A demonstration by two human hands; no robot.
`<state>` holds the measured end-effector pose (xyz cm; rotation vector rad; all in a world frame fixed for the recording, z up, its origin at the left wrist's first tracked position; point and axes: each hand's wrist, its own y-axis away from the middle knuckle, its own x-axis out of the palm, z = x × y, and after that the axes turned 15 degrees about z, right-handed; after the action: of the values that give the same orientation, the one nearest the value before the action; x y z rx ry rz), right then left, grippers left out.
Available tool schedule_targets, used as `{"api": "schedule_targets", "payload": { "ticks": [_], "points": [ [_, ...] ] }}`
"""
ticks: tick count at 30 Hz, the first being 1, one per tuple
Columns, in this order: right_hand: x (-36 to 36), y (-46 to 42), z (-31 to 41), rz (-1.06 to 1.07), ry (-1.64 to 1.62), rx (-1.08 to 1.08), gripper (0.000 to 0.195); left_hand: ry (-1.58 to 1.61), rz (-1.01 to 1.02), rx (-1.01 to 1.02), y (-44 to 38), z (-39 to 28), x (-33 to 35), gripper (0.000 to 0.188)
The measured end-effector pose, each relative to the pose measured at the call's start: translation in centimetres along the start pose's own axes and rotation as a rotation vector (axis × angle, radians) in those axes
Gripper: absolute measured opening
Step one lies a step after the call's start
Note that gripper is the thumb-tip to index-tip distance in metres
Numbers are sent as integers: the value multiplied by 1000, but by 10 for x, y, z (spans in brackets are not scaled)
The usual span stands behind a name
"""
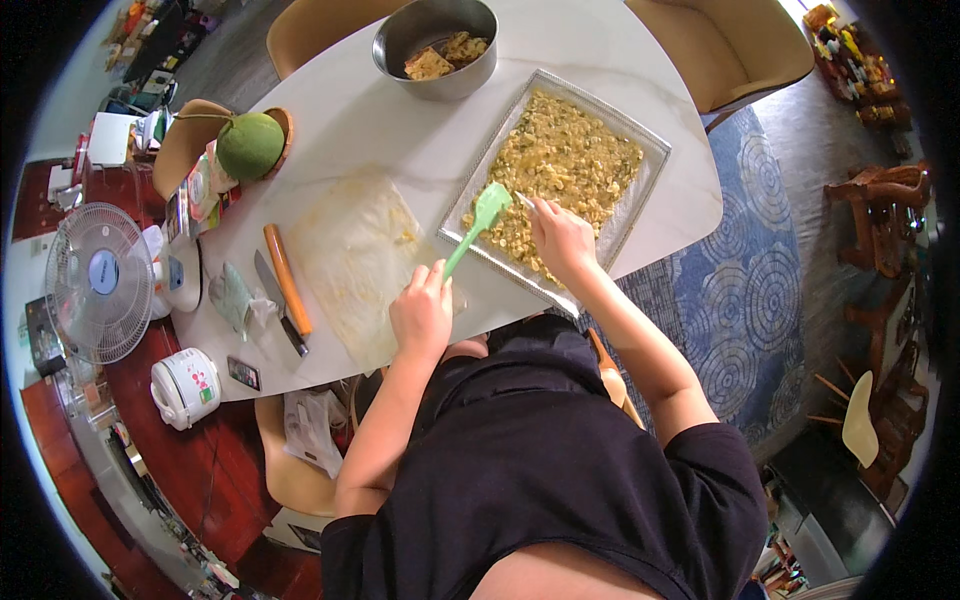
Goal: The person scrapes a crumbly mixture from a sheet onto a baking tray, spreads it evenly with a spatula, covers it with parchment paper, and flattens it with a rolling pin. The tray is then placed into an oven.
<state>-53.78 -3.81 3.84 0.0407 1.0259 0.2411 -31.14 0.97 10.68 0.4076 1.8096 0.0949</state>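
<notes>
My left hand (424,311) grips the handle of a green silicone spatula (491,206). Its head rests over the lower left part of a sticky oat-like mixture (574,154), spread flat with small loose clumps along the near edge. A perforated metal tray (651,187), lying at an angle, carries the mixture. Over its near side, my right hand (566,236) holds a thin pale utensil (527,201); only the tip shows, so its kind is unclear. The tip is close beside the spatula head.
Left of the tray lie a stained translucent sheet (352,255), a wooden rolling pin (287,277) and a black-handled knife (281,300). A steel pot (450,82) with chunks (429,64) stands beyond. Further left are a green pomelo-like fruit (251,145), a phone (244,373), a rice cooker (187,388) and a fan (101,277).
</notes>
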Motion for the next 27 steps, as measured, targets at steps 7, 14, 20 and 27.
{"api": "schedule_targets", "payload": {
  "ticks": [7,14,20,27],
  "points": [
    [3,33,38,-73,-29,-171,29,24,-14,-64,-10,-12,5,28],
    [14,29,35,-169,-10,-145,30,61,4,-40,-8,-23,8,29],
    [20,4,-2,-134,1,-49,27,126,-12,2,5,-22,9,29],
    [2,15,-1,-114,-60,-54,25,103,-35,-44,7,-14,6,30]
  ]
}}
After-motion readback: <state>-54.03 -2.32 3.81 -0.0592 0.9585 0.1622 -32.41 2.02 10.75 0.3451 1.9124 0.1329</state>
